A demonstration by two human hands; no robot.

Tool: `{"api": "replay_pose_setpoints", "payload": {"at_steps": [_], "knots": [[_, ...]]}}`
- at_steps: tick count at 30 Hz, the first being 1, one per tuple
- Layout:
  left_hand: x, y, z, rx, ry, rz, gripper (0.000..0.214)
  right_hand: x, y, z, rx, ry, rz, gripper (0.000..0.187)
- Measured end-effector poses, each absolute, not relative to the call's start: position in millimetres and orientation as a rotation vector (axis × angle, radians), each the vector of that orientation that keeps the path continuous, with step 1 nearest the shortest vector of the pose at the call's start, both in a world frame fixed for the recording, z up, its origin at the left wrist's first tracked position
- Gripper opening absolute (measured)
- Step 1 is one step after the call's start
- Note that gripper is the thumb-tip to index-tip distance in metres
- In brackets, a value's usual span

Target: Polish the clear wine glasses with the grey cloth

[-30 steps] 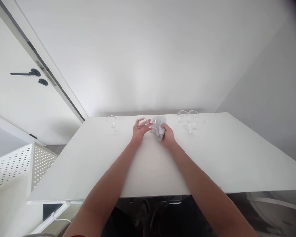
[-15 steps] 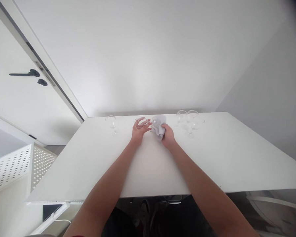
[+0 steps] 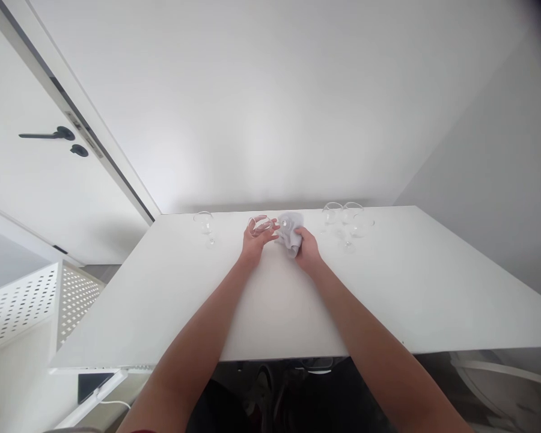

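My left hand (image 3: 255,239) is closed around the bowl of a clear stemmed wine glass (image 3: 265,224), which lies sideways with its foot to the right. In my right hand (image 3: 308,245) is a bunched light-grey cloth (image 3: 291,239), pressed about the foot end of that glass. Both hands are over the far half of the white table (image 3: 279,313). The stem is partly hidden by my left fingers. Where the cloth wraps behind the foot, I cannot see.
Another wine glass (image 3: 205,226) stands at the left near the back edge. Several more clear glasses (image 3: 352,218) are grouped at the right, close to my right hand. A white wall (image 3: 270,108) rises behind the table, and a door with a black handle (image 3: 49,135) is at the left.
Almost nothing differs. My left fingers and the glass have shifted very slightly, and the cloth has moved a little around the glass's foot. The view has also drifted slightly.
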State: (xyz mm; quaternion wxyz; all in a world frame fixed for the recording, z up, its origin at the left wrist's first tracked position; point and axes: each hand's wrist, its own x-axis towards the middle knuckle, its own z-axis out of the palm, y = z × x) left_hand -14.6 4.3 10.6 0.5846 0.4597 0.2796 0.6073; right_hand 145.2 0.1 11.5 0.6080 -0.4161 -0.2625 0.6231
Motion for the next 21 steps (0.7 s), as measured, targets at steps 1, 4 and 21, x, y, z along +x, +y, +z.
{"api": "replay_pose_setpoints", "payload": {"at_steps": [1,4,21], "knots": [[-14.8,4.3,10.5,1.061,0.657,1.43,0.054,145.2,0.1,11.4,-0.969,-0.623,1.439,0.011],[-15.4,4.4,10.2,1.066,0.643,1.405,0.054,145.0,-0.6,11.5,-0.965,-0.619,1.434,0.012],[-18.1,1.2,16.0,0.966,0.811,1.61,0.059,149.4,-1.9,11.7,-1.089,-0.762,1.19,0.013]]}}
